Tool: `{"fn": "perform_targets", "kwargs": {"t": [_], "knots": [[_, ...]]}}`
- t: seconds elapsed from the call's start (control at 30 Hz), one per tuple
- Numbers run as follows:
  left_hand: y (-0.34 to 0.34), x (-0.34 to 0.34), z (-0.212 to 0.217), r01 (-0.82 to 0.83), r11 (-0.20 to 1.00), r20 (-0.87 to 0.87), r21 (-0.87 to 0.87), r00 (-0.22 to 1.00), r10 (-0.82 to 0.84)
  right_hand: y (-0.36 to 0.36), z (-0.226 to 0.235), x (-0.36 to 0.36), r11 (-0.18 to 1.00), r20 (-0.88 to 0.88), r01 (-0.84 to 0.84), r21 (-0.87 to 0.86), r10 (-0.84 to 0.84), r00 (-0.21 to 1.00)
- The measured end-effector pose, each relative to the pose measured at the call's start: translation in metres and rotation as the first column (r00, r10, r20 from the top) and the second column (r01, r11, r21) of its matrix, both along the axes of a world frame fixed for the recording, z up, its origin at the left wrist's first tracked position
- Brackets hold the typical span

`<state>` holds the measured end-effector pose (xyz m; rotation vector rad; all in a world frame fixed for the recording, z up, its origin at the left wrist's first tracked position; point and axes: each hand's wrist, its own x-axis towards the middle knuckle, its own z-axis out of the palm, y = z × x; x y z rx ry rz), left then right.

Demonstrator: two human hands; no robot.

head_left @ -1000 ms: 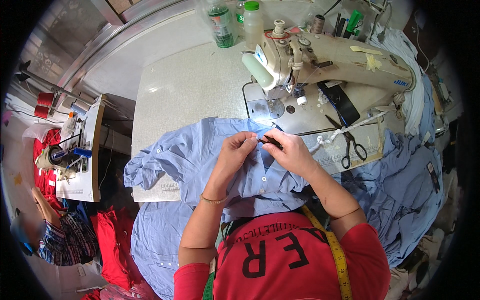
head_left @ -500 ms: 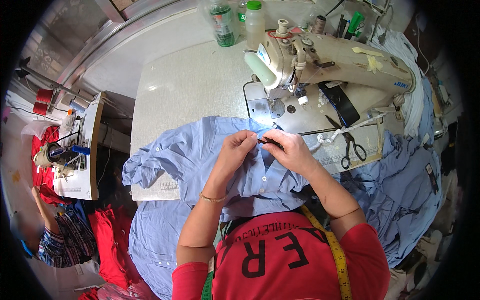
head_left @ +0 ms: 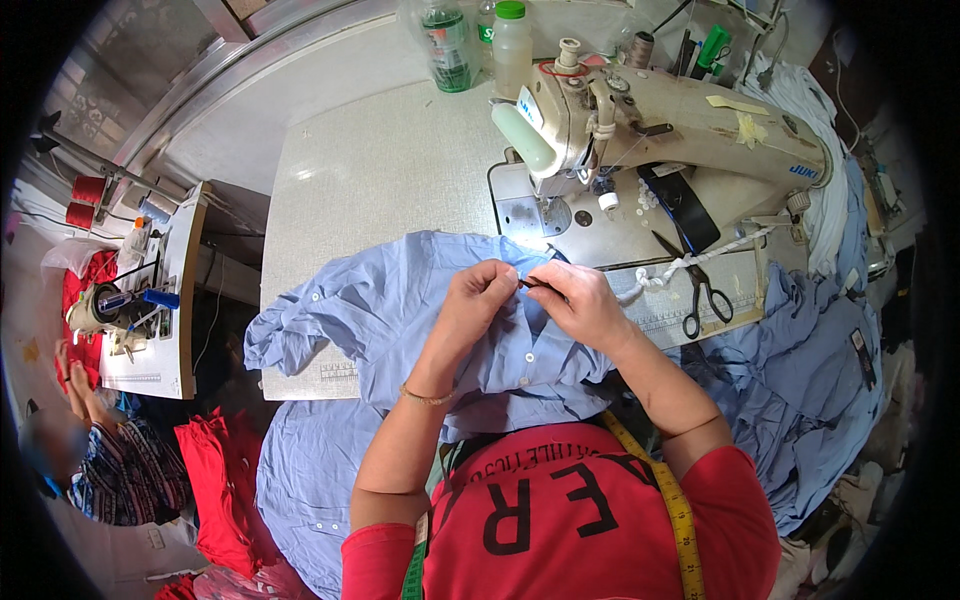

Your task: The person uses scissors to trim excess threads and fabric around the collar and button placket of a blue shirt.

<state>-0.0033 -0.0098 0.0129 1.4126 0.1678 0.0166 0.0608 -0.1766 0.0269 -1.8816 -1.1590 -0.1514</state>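
Observation:
A light blue button-up shirt (head_left: 385, 295) lies rumpled across the front of the sewing table and hangs over its near edge. My left hand (head_left: 480, 298) is closed in a pinch on the shirt near its upper edge. Close beside it, fingertips almost touching, my right hand (head_left: 580, 303) is closed around a small slim dark tool (head_left: 532, 285), its tip at the pinched spot. The fingers hide most of the tool, so its kind is unclear. White buttons run down the cloth below my hands.
Beyond my hands stands a sewing machine (head_left: 690, 105). Black scissors (head_left: 708, 295), a white twisted cord (head_left: 655, 280), small white buttons and a dark flat case (head_left: 684, 208) lie right. More blue garments (head_left: 790, 370) are heaped right. Bottles stand behind; at far left, a person works with red cloth.
My hands stay at almost the same spot on the shirt, with only slight finger movement. At far left, the other person's arms have shifted on the red cloth.

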Motion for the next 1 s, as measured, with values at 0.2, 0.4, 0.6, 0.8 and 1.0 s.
{"fn": "perform_targets", "kwargs": {"t": [0.2,0.4,0.6,0.8,1.0], "knots": [[-0.002,0.000,-0.005,-0.016,0.976,-0.038,0.215,0.999,0.025,-0.003,0.014,-0.001,0.939,0.015,-0.035,0.343,0.032,0.999],[0.002,0.000,-0.006,-0.011,0.986,-0.003,0.166,1.000,0.011,-0.005,0.008,0.005,0.989,-0.557,0.060,0.135,0.026,0.830],[0.003,-0.001,-0.005,0.020,0.986,-0.008,0.167,1.000,-0.019,-0.006,0.014,0.001,0.985,-0.454,0.028,-0.172,-0.104,0.885],[0.001,0.000,-0.007,0.020,0.991,0.027,0.133,0.999,-0.023,0.005,0.009,-0.003,0.986,-0.509,0.090,-0.139,-0.149,0.848],[0.004,-0.002,-0.006,0.029,0.982,-0.014,0.187,1.000,-0.027,0.005,0.010,-0.002,0.976,-0.508,0.124,-0.179,-0.200,0.838]]}}
